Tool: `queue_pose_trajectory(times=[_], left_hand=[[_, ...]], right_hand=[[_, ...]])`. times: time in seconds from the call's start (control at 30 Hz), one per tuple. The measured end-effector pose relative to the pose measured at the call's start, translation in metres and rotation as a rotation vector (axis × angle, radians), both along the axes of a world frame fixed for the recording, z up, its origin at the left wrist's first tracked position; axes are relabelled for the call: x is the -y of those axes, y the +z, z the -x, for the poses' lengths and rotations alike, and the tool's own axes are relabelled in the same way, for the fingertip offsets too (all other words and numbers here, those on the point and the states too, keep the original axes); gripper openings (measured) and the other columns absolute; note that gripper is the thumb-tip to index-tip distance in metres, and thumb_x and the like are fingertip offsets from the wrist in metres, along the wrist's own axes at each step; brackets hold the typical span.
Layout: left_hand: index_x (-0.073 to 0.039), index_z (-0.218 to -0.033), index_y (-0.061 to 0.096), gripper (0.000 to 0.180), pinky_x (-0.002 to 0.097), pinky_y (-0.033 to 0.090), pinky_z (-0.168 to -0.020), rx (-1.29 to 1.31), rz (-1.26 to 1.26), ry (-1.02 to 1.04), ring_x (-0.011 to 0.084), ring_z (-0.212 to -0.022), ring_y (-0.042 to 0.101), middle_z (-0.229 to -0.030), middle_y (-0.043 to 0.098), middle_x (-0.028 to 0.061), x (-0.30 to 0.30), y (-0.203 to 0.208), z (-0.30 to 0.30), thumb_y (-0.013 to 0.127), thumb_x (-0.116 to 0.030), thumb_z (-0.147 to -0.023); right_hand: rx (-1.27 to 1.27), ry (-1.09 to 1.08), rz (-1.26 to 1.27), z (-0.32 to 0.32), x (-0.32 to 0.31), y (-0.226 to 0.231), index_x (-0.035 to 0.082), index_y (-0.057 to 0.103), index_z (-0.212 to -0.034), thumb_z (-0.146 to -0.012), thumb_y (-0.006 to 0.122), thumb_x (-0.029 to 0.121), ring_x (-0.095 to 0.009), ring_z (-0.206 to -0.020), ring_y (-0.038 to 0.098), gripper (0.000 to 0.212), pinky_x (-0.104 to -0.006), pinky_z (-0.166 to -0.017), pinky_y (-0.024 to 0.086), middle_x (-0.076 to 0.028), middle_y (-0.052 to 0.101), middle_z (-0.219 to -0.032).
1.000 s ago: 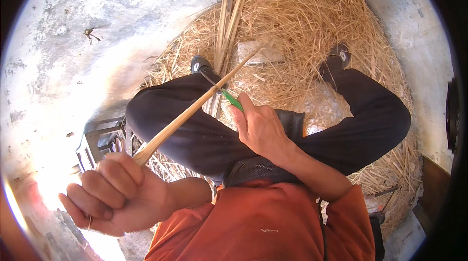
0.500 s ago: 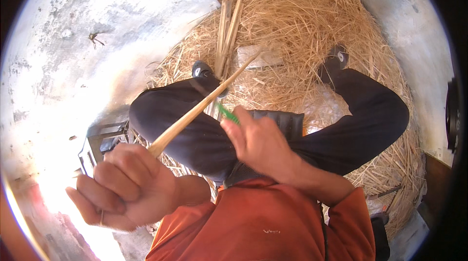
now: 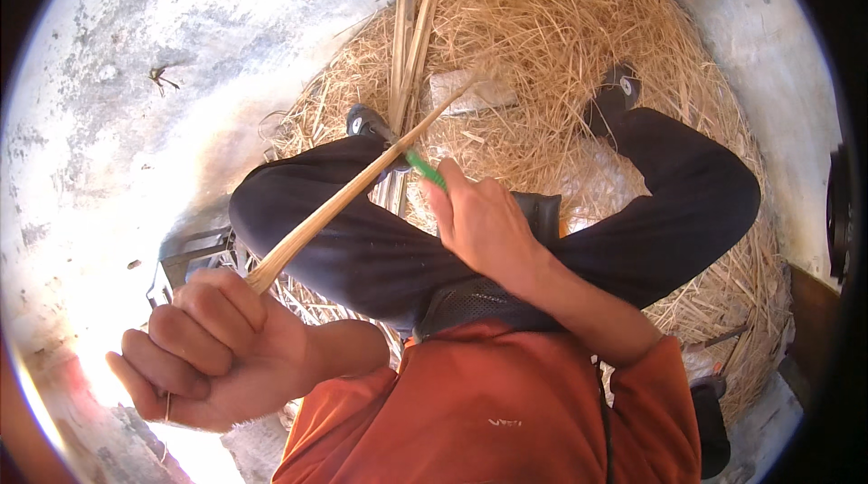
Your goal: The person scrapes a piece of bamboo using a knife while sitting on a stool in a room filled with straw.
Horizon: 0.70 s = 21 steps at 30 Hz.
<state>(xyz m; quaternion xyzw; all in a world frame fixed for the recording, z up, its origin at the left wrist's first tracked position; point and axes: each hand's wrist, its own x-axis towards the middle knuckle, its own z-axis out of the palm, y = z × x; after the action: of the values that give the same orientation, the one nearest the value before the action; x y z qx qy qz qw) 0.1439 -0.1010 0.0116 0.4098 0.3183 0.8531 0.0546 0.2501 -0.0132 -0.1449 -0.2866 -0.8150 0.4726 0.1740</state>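
My left hand [image 3: 212,348] is closed round the thick end of a pale, tapering wooden stick [image 3: 325,215], which slants up and away to the right over my left leg. In my right hand [image 3: 488,226] is a green-handled knife [image 3: 427,169]. Its green handle sticks out past my thumb and forefinger and meets the stick along its far half. The blade is mostly hidden at the stick and hard to make out. Fine strands show at the stick's thin far tip.
Wood shavings [image 3: 561,14] cover the floor in a deep heap. Several split wooden strips [image 3: 411,41] lie beyond my left foot, beside a pale block [image 3: 470,93]. Whitish walls [image 3: 181,41] rise at both sides. A dark metal frame [image 3: 194,253] stands at the left.
My right hand and the green-handled knife have moved slightly away from my body, along the stick. My left hand has shifted a little left, still closed round the stick.
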Motion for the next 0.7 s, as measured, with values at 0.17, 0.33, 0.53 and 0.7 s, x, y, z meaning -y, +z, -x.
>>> queue_pose_trajectory(times=[0.17,0.33,0.53,0.7], left_hand=[[-0.016,-0.059,0.031,0.045,0.0239,0.015,-0.036,-0.027,0.038,0.033,0.0072,-0.037,0.016,-0.045,0.026,-0.0034,0.001,-0.003,0.002,0.026,-0.031,-0.101],[-0.016,-0.060,0.030,0.044,0.0243,0.014,-0.036,-0.069,0.073,0.031,0.0071,-0.037,0.016,-0.046,0.025,-0.0035,-0.003,-0.001,-0.004,0.027,-0.031,-0.101],[-0.017,-0.061,0.027,0.043,0.0247,0.014,-0.039,0.009,0.005,0.170,0.0074,-0.041,0.015,-0.048,0.023,-0.0039,-0.001,-0.005,-0.008,0.030,-0.031,-0.101],[-0.017,-0.061,0.024,0.043,0.0252,0.015,-0.043,0.006,0.174,0.684,0.0077,-0.045,0.015,-0.052,0.021,-0.0037,-0.013,0.001,-0.013,0.033,-0.031,-0.101]], right_hand=[[0.032,0.023,0.044,-0.002,0.003,0.017,-0.004,0.052,-0.090,-0.095,0.051,0.022,-0.045,-0.052,0.056,0.027,-0.0517,-0.047,0.042,-0.024,0.052,-0.052],[0.181,-0.123,0.078,0.000,-0.015,-0.036,-0.004,0.053,-0.091,-0.095,0.052,0.022,-0.046,-0.055,0.056,0.026,-0.0520,-0.050,0.044,-0.026,0.051,-0.052],[-0.011,0.014,0.098,-0.004,0.003,0.017,-0.006,0.053,-0.092,-0.094,0.052,0.022,-0.045,-0.053,0.056,0.028,-0.0516,-0.050,0.044,-0.026,0.053,-0.054],[0.092,-0.098,0.145,0.008,-0.008,-0.028,-0.005,0.051,-0.092,-0.096,0.049,0.023,-0.047,-0.054,0.056,0.028,-0.0538,-0.049,0.043,-0.028,0.055,-0.057]])
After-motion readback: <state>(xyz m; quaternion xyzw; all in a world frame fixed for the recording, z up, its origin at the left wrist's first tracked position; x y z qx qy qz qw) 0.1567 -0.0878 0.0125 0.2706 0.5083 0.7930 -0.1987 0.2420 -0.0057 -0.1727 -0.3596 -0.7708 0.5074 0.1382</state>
